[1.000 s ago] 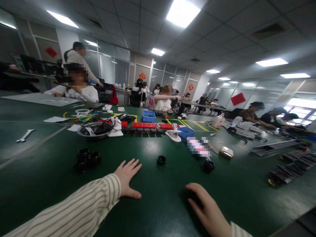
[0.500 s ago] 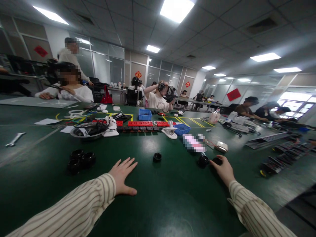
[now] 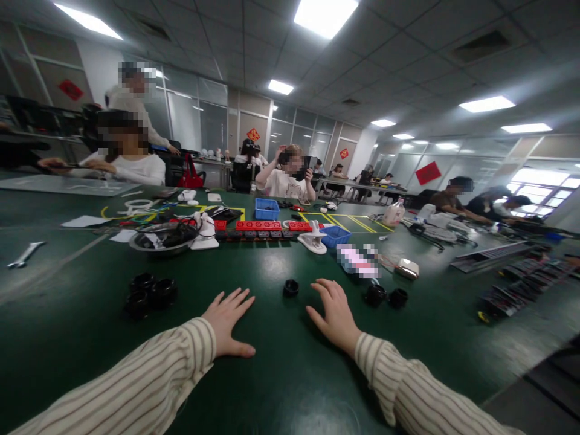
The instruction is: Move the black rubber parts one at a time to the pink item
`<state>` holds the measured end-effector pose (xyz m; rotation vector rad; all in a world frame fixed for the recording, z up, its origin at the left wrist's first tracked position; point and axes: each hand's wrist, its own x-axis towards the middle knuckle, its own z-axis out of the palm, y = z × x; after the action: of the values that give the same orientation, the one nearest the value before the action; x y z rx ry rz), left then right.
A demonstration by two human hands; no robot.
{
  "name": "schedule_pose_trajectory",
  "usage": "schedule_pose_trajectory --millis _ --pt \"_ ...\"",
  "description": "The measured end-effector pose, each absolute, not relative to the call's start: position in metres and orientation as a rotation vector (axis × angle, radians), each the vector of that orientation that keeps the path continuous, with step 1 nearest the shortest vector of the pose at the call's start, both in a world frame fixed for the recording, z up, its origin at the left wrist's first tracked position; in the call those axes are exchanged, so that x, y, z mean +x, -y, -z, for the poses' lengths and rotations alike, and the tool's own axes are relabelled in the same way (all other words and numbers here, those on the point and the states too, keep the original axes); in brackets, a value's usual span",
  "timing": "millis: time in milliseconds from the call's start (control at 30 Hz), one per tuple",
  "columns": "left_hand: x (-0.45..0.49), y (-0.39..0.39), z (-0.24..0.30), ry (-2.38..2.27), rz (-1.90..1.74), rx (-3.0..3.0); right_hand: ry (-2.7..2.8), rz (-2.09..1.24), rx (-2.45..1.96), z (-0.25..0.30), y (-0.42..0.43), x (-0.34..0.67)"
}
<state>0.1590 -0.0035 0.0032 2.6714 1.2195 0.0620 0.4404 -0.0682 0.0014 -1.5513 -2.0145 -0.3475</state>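
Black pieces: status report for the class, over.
Left hand open, palm down. Right hand open, beside lone piece, not touching. Two pieces further right. No blockage seen.

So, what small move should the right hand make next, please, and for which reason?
Probably the right hand should move slightly left and pinch the lone black part. The hand is open, seems to hold nothing, and its thumb and fingers face that part with only bare table between. The left hand is spread farther from it.
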Motion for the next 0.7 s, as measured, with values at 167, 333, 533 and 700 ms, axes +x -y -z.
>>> schedule_pose_trajectory --millis 167,333,533,700 --pt "0.16 0.006 -0.01 -1.233 0.009 2.668 2.076 0.232 -1.548 -0.003 0.021 0.412" --pt "0.16 0.004 -0.004 -1.234 -0.056 2.675 2.249 -0.044 -1.501 -0.004 0.012 0.407" --pt "0.158 0.001 0.003 -1.229 -0.074 2.67 2.163 -0.195 -1.541 -0.008 0.091 0.441" --pt "0.159 0.003 0.001 -1.239 -0.073 2.661 1.817 -0.124 -1.796 0.002 0.158 0.507"
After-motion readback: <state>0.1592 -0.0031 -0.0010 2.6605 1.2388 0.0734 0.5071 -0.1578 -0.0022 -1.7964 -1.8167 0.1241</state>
